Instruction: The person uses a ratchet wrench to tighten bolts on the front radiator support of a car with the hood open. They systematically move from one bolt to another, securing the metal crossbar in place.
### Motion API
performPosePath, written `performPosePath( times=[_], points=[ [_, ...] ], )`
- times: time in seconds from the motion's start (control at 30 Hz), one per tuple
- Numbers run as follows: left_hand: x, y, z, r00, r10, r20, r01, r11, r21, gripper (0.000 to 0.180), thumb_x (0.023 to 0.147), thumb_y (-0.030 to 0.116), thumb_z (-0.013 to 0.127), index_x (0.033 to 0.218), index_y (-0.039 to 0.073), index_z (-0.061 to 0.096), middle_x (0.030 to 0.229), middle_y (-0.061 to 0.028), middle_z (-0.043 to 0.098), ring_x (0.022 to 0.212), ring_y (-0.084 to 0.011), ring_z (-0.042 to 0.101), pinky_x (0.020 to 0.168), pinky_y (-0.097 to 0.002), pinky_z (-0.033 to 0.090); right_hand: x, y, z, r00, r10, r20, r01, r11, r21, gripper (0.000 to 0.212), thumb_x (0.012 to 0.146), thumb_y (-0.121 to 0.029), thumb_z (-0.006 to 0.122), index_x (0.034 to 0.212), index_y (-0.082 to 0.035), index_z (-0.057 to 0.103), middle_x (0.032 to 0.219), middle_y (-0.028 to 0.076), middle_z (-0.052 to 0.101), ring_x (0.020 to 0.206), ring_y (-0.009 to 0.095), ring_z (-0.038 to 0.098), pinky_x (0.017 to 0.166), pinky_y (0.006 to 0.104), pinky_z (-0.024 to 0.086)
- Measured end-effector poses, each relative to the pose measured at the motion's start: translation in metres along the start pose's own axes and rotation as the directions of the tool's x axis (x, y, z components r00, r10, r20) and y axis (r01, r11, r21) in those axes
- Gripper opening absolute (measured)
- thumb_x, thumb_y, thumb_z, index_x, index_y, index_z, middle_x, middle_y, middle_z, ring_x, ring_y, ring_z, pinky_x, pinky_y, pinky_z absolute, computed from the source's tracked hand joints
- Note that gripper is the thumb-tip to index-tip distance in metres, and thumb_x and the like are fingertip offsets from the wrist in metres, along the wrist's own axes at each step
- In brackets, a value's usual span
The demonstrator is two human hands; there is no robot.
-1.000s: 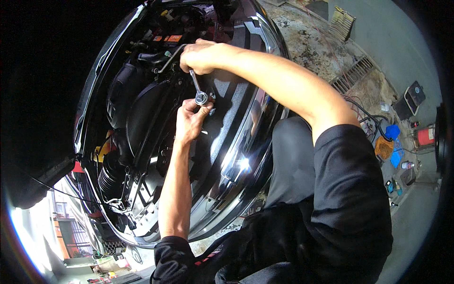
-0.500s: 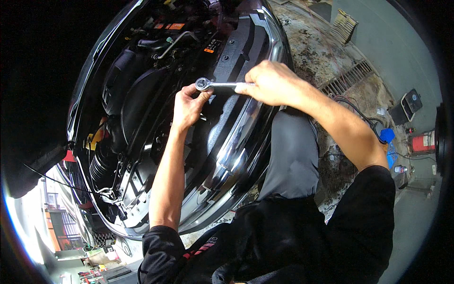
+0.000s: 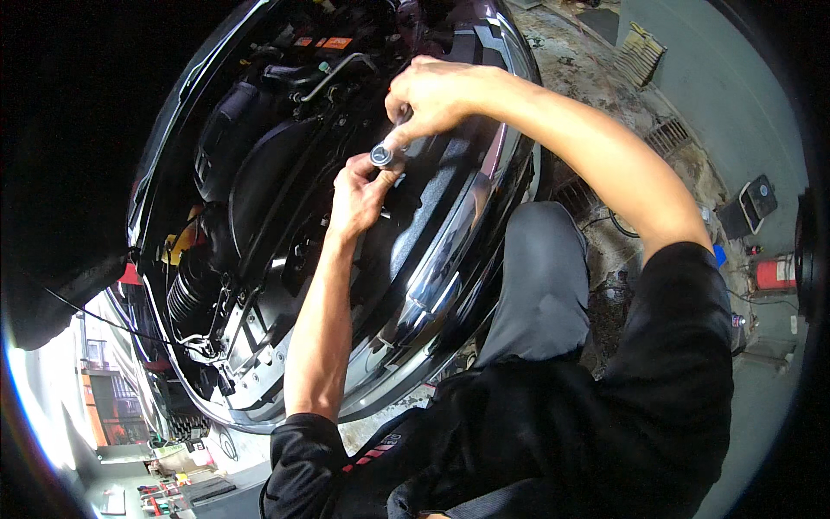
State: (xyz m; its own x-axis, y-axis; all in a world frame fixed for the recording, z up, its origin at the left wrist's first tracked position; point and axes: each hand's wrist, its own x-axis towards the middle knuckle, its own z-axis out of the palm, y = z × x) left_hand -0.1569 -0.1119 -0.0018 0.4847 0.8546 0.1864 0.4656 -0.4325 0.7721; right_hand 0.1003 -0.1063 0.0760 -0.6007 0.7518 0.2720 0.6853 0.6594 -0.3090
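I hold a silver ratchet wrench (image 3: 381,156) over the front of a car's open engine bay. My left hand (image 3: 356,197) is closed around the ratchet just below its round head, thumb and fingers pinching it. My right hand (image 3: 432,93) is curled over the handle, farther from me than the head and slightly right, covering most of it. The wrench works above the dark front panel (image 3: 450,147) between the engine and the bumper. What the lower end of the ratchet sits on is hidden by my left hand and shadow.
Around my hands lie the dark engine bay, a bent metal pipe (image 3: 337,73) and a black ribbed hose (image 3: 183,298). The shiny bumper (image 3: 432,285) curves close to my knee (image 3: 545,268). To the right are a floor grate (image 3: 667,137), a dark box (image 3: 750,206) and a red cylinder (image 3: 776,273).
My right hand has swung the ratchet handle away from me and to the left, from pointing right to pointing forward. My left hand stays at the head.
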Motion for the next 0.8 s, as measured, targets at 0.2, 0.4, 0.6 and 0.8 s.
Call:
performPosePath(
  times=[0.2,0.4,0.6,0.8],
  points=[
    [0.006,-0.003,0.001,0.998,0.000,0.056,0.000,1.000,-0.012,0.035,0.091,0.036,0.076,0.108,0.006,0.075,0.102,-0.0096,0.075,0.099,-0.0218,0.067,0.089,-0.0375,0.051,-0.029,-0.037,0.004,0.972,0.231,-0.049,-0.234,0.971,-0.058,0.058,0.087,-0.065,0.065,0.089,-0.008,0.075,0.087,0.016,0.074,0.086,0.035,0.072,0.078,0.0476,0.056],
    [0.008,-0.003,0.001,0.993,0.113,0.039,-0.117,0.981,0.155,0.030,0.088,0.033,0.075,0.106,0.010,0.074,0.118,-0.0104,0.071,0.115,-0.0326,0.062,0.099,-0.0462,0.047,-0.028,-0.055,0.006,0.955,0.297,-0.014,-0.297,0.954,-0.035,0.064,0.094,-0.069,0.050,0.109,-0.010,0.071,0.096,0.022,0.074,0.096,0.042,0.071,0.087,0.0522,0.055],
    [-0.018,0.040,-0.030,0.997,-0.068,0.033,0.038,0.833,0.552,0.045,0.084,0.038,0.077,0.123,0.016,0.073,0.147,-0.0110,0.055,0.140,-0.0358,0.042,0.116,-0.0573,0.029,0.005,-0.061,0.033,0.995,0.039,0.090,-0.028,0.993,-0.119,0.045,0.094,-0.050,0.060,0.103,-0.006,0.064,0.088,0.021,0.073,0.086,0.041,0.072,0.076,0.0510,0.057],
    [-0.046,0.068,-0.135,0.988,0.028,-0.153,0.052,0.868,0.494,0.050,0.083,0.035,0.080,0.127,0.012,0.071,0.147,-0.0156,0.054,0.137,-0.0369,0.048,0.115,-0.0444,0.038,0.028,-0.036,0.024,0.890,-0.370,0.267,0.427,0.882,-0.201,0.020,0.081,-0.026,0.072,0.087,-0.009,0.063,0.080,0.013,0.069,0.083,0.038,0.070,0.071,0.0505,0.055]
  ],
)
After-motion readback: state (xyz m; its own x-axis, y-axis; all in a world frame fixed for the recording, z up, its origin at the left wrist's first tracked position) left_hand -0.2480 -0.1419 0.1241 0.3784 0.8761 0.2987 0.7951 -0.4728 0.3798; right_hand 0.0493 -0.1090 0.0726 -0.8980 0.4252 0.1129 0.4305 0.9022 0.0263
